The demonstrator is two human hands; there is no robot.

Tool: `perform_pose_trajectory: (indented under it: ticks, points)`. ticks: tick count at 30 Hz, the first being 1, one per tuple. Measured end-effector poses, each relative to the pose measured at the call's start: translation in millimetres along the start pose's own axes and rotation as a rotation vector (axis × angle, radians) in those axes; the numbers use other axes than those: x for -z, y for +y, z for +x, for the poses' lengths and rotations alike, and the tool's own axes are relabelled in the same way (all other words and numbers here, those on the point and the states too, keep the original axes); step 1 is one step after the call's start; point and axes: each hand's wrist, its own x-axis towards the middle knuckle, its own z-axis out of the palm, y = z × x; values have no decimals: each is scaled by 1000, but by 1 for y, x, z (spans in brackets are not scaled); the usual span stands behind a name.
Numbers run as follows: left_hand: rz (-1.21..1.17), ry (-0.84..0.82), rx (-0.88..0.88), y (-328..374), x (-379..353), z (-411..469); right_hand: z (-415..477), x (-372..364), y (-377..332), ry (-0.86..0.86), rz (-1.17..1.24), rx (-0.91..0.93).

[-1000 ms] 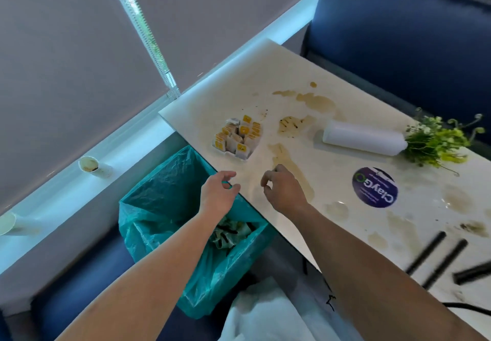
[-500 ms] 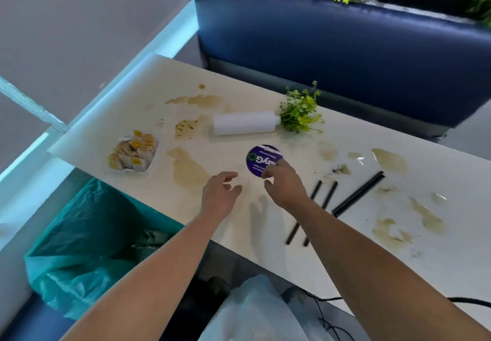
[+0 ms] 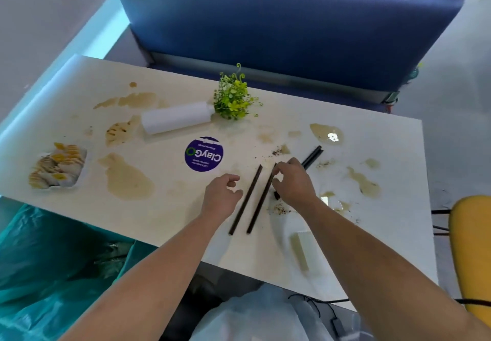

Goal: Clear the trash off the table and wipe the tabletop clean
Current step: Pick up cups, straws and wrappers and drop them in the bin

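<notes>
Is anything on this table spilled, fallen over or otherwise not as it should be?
Yes. The white vase lies on its side, its green sprigs sprawled on the tabletop. Brown liquid is spilled in several puddles, the largest beside the sachet tray. Crumbs are scattered near the black sticks.

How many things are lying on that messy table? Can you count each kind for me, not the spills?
Dark sticks: 3
White cylinder: 1
Green plant sprig: 1
Tray of packets: 1
Purple round sticker: 1
Pale strip: 1
Total: 8
</notes>
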Motion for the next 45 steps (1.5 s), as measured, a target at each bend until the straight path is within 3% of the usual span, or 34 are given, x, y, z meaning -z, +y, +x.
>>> perform_pose_trajectory:
  ticks: [18, 45]
  points:
    - [188, 2, 8, 14, -49, 29, 17, 22, 78, 3, 38, -235]
    - [225, 31, 90, 34, -48, 37, 43, 10, 71, -20, 127, -430]
